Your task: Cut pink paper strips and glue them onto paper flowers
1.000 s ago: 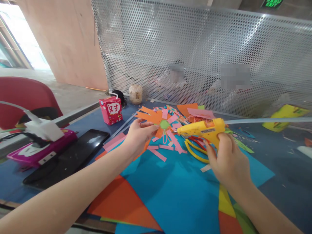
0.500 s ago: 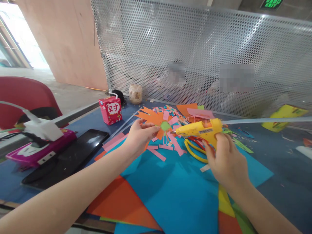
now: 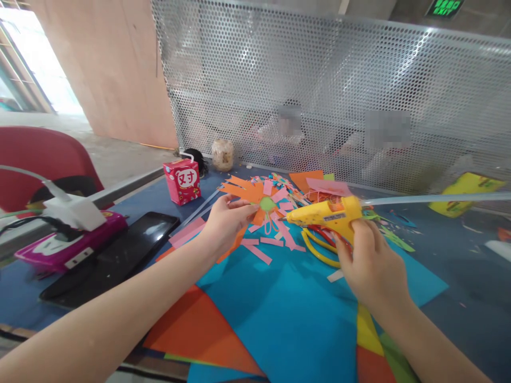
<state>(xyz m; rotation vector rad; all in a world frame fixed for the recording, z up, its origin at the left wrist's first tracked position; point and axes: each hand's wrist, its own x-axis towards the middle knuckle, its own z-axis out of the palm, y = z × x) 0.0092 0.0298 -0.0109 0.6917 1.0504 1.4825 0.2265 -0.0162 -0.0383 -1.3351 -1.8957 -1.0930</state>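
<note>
Between its thumb and fingers, my left hand pinches a paper flower with orange and pink strips around a green round centre. My right hand is wrapped round the grip of a yellow glue gun. The gun's nozzle points left, close to the flower's lower right side; whether it touches a strip I cannot tell. A long clear glue stick sticks out of the gun's back end. Under the gun lie scissors with yellow and red handles. Loose pink paper strips lie beneath the flower on blue paper.
At the left are a black phone and a purple power strip with a white charger. A red drink box and a jar stand farther back. Behind the table rises a perforated metal screen, with people beyond it.
The glue gun has shifted slightly left, nearer to the flower. My left hand keeps its pinch, and the flower has moved only a little.
</note>
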